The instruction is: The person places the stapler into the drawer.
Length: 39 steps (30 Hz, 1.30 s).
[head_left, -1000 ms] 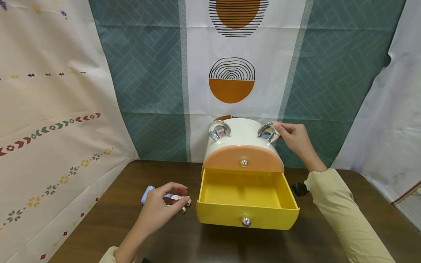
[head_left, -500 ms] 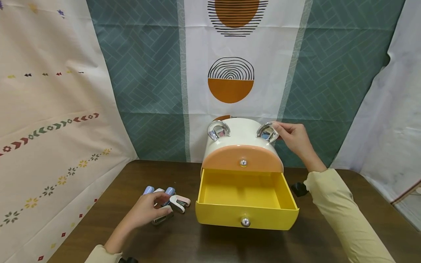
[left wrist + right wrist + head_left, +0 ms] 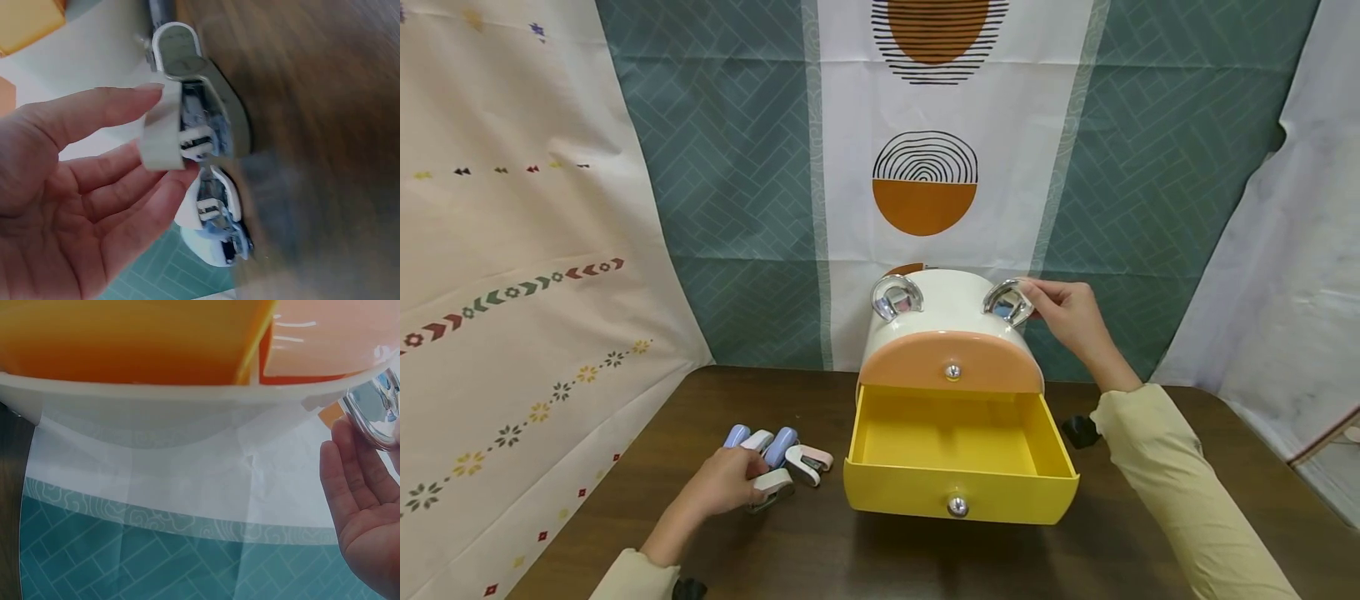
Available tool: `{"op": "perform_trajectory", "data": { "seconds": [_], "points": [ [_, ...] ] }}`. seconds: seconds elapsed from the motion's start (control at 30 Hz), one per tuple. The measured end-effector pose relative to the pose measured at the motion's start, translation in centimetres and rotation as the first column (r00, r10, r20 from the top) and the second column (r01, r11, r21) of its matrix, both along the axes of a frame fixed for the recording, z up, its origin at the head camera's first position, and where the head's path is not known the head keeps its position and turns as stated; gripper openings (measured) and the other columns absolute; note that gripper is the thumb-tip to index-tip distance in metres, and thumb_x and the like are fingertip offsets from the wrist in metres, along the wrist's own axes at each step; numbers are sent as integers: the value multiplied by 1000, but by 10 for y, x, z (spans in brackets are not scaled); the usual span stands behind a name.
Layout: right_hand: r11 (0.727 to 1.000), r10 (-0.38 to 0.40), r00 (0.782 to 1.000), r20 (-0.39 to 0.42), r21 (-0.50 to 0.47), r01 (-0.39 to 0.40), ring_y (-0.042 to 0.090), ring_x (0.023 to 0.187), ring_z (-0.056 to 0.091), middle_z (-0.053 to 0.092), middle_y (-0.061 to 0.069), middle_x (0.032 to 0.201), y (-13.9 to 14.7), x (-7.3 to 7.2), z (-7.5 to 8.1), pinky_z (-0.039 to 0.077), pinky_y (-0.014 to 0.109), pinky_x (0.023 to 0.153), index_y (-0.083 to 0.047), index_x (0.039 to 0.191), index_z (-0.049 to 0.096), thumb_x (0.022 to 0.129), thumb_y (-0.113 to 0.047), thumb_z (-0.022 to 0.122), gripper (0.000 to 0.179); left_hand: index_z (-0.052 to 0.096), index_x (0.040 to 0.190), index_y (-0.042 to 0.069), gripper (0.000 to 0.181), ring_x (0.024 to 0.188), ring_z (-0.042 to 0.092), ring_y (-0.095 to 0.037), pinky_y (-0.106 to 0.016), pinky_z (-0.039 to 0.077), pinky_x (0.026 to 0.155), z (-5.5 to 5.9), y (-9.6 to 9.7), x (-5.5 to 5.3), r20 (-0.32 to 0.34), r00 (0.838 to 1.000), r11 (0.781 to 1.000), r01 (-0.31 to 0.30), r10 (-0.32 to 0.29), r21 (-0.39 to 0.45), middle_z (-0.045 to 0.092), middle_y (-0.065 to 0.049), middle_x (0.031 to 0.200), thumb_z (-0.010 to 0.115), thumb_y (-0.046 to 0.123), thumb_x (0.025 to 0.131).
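Left hand (image 3: pixel 724 481) apparently pinches pale stapler (image 3: pixel 773 482) between thumb and fingers.

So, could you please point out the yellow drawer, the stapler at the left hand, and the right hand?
Yellow drawer (image 3: pixel 904 492): head view, on its front panel.
Stapler (image 3: pixel 773 481): head view, on its pale upper arm.
Right hand (image 3: pixel 1070 316): head view, on the middle of the hand.
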State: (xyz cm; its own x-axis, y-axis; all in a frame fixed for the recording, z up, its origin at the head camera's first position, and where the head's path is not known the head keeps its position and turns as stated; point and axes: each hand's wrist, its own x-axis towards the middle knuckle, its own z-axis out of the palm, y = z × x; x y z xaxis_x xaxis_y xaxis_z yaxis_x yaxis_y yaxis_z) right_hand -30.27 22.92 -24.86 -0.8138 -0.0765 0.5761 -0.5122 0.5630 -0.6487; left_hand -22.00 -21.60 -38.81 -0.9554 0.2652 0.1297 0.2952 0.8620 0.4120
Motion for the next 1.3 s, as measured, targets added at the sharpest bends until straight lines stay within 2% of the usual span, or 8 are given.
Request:
{"op": "perform_trajectory", "data": {
  "seconds": [0.17, 0.4, 0.53, 0.77, 0.87, 1.07, 1.3],
  "points": [
    [1000, -1, 1000, -3, -2, 1, -12, 72, 53, 60, 21, 113, 0, 0, 0, 48, 13, 64, 0, 117, 60, 92, -24, 52, 36, 65, 67, 11, 19, 54, 42, -9, -25, 33, 49, -4, -4, 0, 14, 999, 999, 35, -34, -22, 52, 8, 56, 78, 5, 55],
    [1000, -13, 1000, 13, -1, 13, -13, 73, 52, 60, 21, 114, 0, 0, 0, 48, 13, 64, 0, 117, 60, 92, -26, 52, 37, 67, 67, 13, 18, 54, 43, -10, -27, 35, 49, -1, -5, 0, 18, 1000, 1000, -2, 2, 4, 56, 8, 57, 78, 7, 55],
    [1000, -10, 1000, 13, -4, 10, -12, 73, 53, 60, 21, 113, 0, -1, 0, 48, 13, 64, 0, 117, 60, 92, -25, 53, 36, 69, 71, 11, 16, 55, 45, -11, -27, 37, 50, 7, -2, 3, 35, 999, 999, -11, 10, 37, 58, 6, 59, 79, 9, 58],
    [1000, 6, 1000, 9, -14, -6, -13, 74, 53, 59, 22, 114, 0, 0, 1, 49, 14, 64, 1, 117, 59, 92, -23, 53, 35, 72, 79, 13, 17, 57, 45, -6, -23, 36, 51, 28, 2, 8, -59, 997, 997, 56, -54, 49, 59, 10, 62, 77, 12, 62],
    [1000, 8, 1000, 10, -15, -8, -13, 74, 53, 59, 22, 114, 0, 0, 1, 49, 14, 64, 1, 117, 59, 92, -23, 53, 36, 72, 84, 10, 21, 60, 50, -4, -22, 40, 53, 40, 5, 12, -70, 996, 994, 56, -50, 96, 62, 8, 66, 76, 12, 64],
    [1000, -1, 1000, 9, -12, 1, -13, 73, 52, 59, 22, 114, 0, 1, 1, 48, 13, 64, 1, 117, 59, 92, -24, 52, 36, 70, 93, 1, 27, 68, 62, -8, -21, 48, 56, 60, 16, 18, -64, 997, 958, 58, -42, 279, 68, -2, 77, 76, 10, 68],
    [1000, 2, 1000, 12, -13, -2, -12, 74, 52, 59, 22, 115, -1, 1, 1, 48, 13, 64, 1, 118, 59, 92, -24, 52, 36, 70, 95, 4, 27, 70, 63, -10, -20, 51, 59, 78, 31, 25, -105, 993, 916, 88, -51, 392, 68, -5, 83, 77, 9, 69]
  ]
}}
